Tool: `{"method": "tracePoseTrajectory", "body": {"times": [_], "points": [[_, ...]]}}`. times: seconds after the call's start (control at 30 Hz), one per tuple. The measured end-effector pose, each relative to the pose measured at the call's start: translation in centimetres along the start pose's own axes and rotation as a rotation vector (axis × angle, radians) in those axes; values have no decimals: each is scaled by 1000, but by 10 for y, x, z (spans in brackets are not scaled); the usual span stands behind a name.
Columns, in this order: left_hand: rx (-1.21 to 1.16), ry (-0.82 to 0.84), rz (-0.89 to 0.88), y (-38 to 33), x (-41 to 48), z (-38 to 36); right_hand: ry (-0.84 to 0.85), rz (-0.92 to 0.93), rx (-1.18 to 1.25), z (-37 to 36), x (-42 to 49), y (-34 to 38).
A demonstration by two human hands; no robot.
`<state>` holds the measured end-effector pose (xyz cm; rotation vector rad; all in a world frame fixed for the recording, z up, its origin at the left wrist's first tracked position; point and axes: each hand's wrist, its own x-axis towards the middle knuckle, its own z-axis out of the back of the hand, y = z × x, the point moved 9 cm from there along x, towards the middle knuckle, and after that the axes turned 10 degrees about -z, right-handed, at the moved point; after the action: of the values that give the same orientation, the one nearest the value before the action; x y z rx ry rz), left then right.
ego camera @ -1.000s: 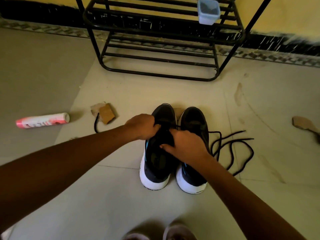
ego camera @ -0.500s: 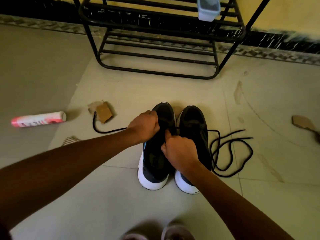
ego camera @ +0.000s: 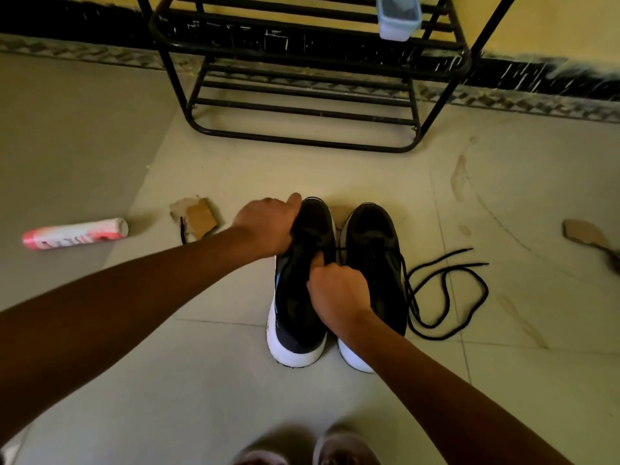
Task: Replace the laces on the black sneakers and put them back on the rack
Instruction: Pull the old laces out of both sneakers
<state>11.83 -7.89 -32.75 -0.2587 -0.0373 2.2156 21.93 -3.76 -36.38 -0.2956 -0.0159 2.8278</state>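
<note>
Sneakers: the 2 stand side by side on the floor, toes toward the rack (ego camera: 302,142), the left sneaker (ego camera: 298,317) just beside the right sneaker (ego camera: 372,243).
Left hand: the left hand (ego camera: 265,226) is curled over the front of the left sneaker and grips it, thumb sticking up.
Right hand: the right hand (ego camera: 339,290) is closed at the left sneaker's lacing row, thumb and fingers pinching there (too dark to tell whether lace or tongue).
Loose lace: a black lace (ego camera: 446,297) runs off the right sneaker and lies in loops on the tiles beside it.
Rack: near, just past the toes, with only a small plastic tub (ego camera: 398,16) showing on an upper shelf.
Done, I'd judge: lacing of the left sneaker is under way, and the right one looks only partly threaded.
Left to do: finish both sneakers, tidy the trailing ends, then lift the pair onto the rack.
Around: a pink spray can (ego camera: 75,233) and a cardboard scrap (ego camera: 201,218) lie off to the left.
</note>
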Motion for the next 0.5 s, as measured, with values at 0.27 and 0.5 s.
{"method": "tracePoseTrajectory", "body": {"times": [0.27, 0.5], "points": [[482, 59, 43, 42, -7, 11, 46, 1, -17, -2, 0, 2], [581, 58, 154, 79, -19, 23, 62, -2, -19, 0, 0, 3]]}}
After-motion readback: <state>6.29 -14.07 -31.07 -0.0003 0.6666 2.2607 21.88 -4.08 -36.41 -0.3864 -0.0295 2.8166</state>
